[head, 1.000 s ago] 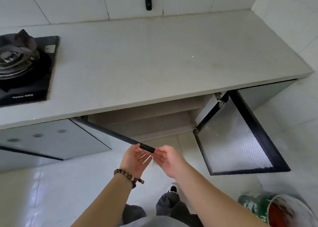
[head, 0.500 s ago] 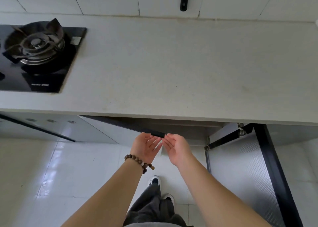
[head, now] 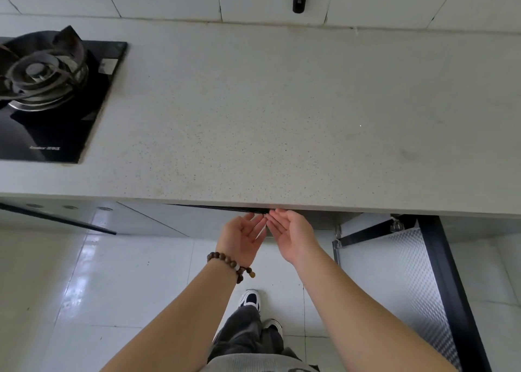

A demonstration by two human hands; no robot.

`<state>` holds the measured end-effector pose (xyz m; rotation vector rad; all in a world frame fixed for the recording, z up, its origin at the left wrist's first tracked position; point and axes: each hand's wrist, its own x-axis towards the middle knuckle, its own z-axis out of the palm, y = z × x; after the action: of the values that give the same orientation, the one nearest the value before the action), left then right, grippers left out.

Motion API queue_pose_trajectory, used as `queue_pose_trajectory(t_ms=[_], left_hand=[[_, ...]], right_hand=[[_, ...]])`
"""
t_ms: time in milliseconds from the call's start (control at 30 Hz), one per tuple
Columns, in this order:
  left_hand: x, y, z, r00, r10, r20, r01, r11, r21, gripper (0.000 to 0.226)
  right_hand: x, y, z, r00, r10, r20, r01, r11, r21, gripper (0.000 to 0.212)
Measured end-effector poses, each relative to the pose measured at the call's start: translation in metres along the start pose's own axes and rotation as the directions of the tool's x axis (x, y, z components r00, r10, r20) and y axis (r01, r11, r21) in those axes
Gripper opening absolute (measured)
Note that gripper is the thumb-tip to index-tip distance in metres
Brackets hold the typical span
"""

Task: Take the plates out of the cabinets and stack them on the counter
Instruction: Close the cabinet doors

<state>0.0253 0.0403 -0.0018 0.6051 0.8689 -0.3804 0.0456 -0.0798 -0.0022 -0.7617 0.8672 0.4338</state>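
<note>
Head: hands [head: 266,234] beneath counter [head: 267,112] edge

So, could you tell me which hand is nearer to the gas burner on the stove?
The left hand, with the bead bracelet, is nearer: the gas burner lies up the counter to its left, and the right hand sits just beyond it.

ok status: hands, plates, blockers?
Left hand and right hand open, at door edge. No plates visible. Counter bare. Right door open.
</note>
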Motion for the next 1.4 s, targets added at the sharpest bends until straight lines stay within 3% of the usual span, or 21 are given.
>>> queue_pose_trajectory(t_ms=[200,333,467,700,833,933,1133,1233,1400], left_hand=[[0.002,-0.012,0.005,1.000,-0.022,0.015,0.019,0.981,0.191,0.030],[0.001,-0.029,0.023,0.998,-0.020,0.059,-0.004,0.922,0.386,0.024],[-0.002,-0.055,0.053,0.990,-0.030,0.141,-0.070,0.751,0.656,0.022],[-0.029,-0.136,0.113,0.931,-0.113,0.346,-0.270,0.423,0.865,0.022],[-0.055,-0.186,0.130,0.904,-0.165,0.393,-0.326,0.327,0.887,0.025],[-0.073,-0.215,0.138,0.896,-0.172,0.409,-0.350,0.291,0.890,0.025],[-0.096,-0.288,0.149,0.905,-0.101,0.413,-0.368,0.297,0.881,0.021],[-0.107,-0.326,0.150,0.923,-0.014,0.385,-0.356,0.348,0.867,0.021],[-0.128,-0.366,0.131,0.945,0.045,0.325,-0.320,0.349,0.881,0.020]], right_hand=[[-0.007,-0.005,-0.017,0.999,-0.024,-0.038,0.022,0.999,-0.030,0.019],[-0.020,-0.018,-0.037,0.979,-0.173,-0.108,0.153,0.973,-0.171,0.015],[-0.046,-0.036,-0.071,0.890,-0.398,-0.223,0.271,0.855,-0.443,0.017],[-0.111,-0.064,-0.157,0.700,-0.581,-0.416,0.401,0.801,-0.445,0.018],[-0.149,-0.072,-0.214,0.594,-0.589,-0.548,0.443,0.808,-0.389,0.017],[-0.171,-0.077,-0.253,0.556,-0.592,-0.583,0.437,0.805,-0.400,0.018],[-0.199,-0.082,-0.334,0.580,-0.573,-0.578,0.403,0.819,-0.408,0.017],[-0.205,-0.085,-0.369,0.653,-0.565,-0.504,0.347,0.815,-0.464,0.016],[-0.208,-0.083,-0.397,0.802,-0.478,-0.359,0.188,0.772,-0.608,0.024]])
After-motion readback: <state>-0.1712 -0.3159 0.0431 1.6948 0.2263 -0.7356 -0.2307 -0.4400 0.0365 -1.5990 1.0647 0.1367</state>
